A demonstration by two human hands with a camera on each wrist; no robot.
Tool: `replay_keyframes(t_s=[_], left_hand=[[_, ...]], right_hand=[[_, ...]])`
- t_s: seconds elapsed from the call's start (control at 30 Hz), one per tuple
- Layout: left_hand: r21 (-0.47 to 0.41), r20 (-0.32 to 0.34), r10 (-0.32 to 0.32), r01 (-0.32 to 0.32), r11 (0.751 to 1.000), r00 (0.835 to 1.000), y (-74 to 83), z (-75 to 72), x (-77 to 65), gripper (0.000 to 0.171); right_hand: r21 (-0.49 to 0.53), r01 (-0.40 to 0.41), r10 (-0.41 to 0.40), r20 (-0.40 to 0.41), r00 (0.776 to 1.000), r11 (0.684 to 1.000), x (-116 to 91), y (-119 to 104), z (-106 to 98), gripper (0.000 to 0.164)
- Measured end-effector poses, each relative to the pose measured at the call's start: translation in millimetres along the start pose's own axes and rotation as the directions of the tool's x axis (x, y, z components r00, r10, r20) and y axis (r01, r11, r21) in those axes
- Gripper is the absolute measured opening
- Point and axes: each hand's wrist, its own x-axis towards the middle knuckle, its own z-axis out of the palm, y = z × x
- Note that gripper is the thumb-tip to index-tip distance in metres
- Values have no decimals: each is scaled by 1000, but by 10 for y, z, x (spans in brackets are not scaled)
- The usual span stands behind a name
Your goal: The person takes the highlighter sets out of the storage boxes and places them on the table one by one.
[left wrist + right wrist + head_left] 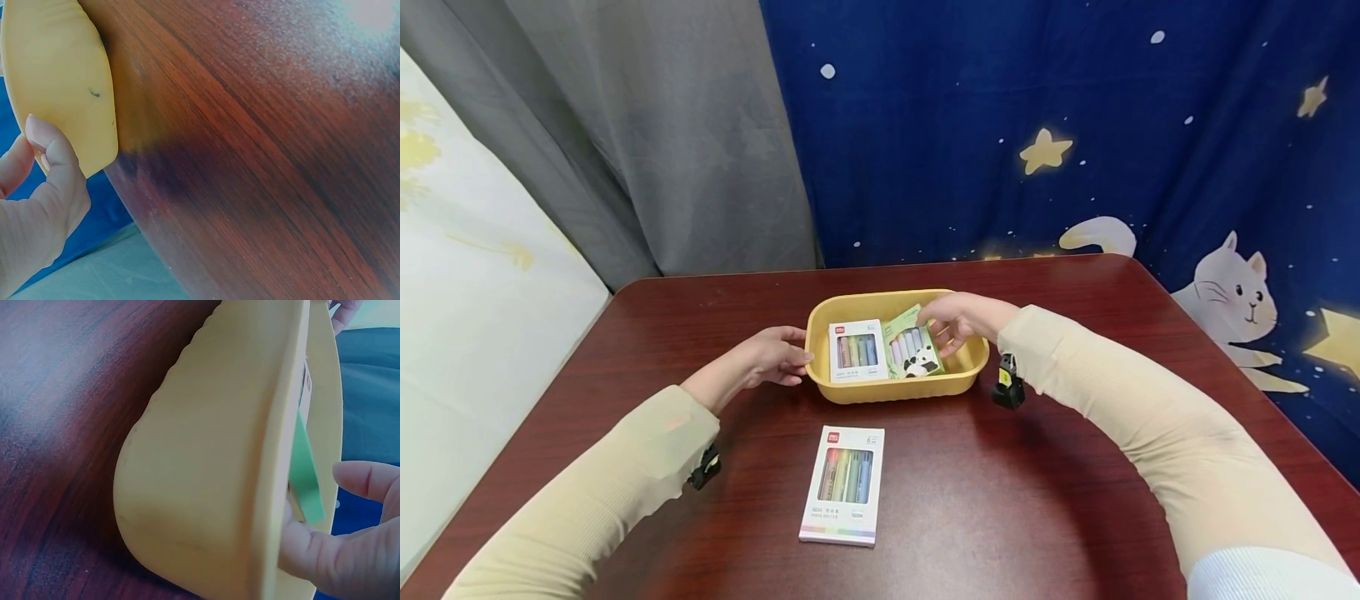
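Note:
A yellow plastic basket (898, 389) stands on the table, its left end rim pinched between the thumb and fingers of my left hand (772, 357). In the left wrist view the thumb presses the basket's outer wall (69, 81). Inside the basket lie a white box of coloured pens (857, 375) on the left and a green panda-print box of pens (912, 342), tilted, on the right. My right hand (955, 321) reaches over the right end, fingers spread beside the green box. In the right wrist view a gap shows between the upper finger and the green box's edge (304, 475).
Another white box of coloured pens (842, 487) lies flat on the dark red wooden table (970, 500), in front of the basket. Behind the table hang a grey curtain (715, 150) and a blue star-print curtain (940, 150).

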Motion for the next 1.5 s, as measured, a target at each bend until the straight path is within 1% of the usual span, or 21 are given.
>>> replay_keyframes(t_s=[0.07,0.13,0.3,0.4,0.53,0.67,0.83,1.07,1.17,1.3,1.5], left_hand=[[2,0,0,0,1000,1000,0,-1,2,57],[2,-3,-4,4,1000,1000,1,-2,4,57],[-5,-2,-12,12,1000,1000,2,-7,12,58],[-8,1,-11,11,1000,1000,1,-5,14,57],[-6,0,-9,9,1000,1000,2,-2,4,57],[-9,2,-4,4,1000,1000,3,10,0,57],[-4,2,-4,4,1000,1000,-1,15,3,56],[-10,-2,-5,5,1000,1000,-2,10,-4,57],[-9,-1,-3,3,1000,1000,-2,12,-11,57],[-10,-2,-1,1,1000,1000,1,16,-18,56],[-11,-2,-2,2,1000,1000,5,23,-21,56]], right_hand=[[13,6,-6,13,1000,1000,12,14,-10,27],[19,26,-26,38,999,999,-16,19,-7,27],[54,88,-94,109,990,995,-144,21,36,40],[97,101,-113,129,985,990,-183,33,51,47],[125,113,-131,142,981,986,-213,53,49,50],[132,123,-141,133,981,984,-233,70,35,51],[151,147,-167,132,977,978,-274,86,-34,52],[264,189,-228,127,965,946,-374,86,-169,51],[278,216,-259,125,958,936,-423,97,-202,53],[288,266,-313,131,941,920,-497,116,-220,56],[365,317,-380,115,918,875,-590,158,-246,57]])
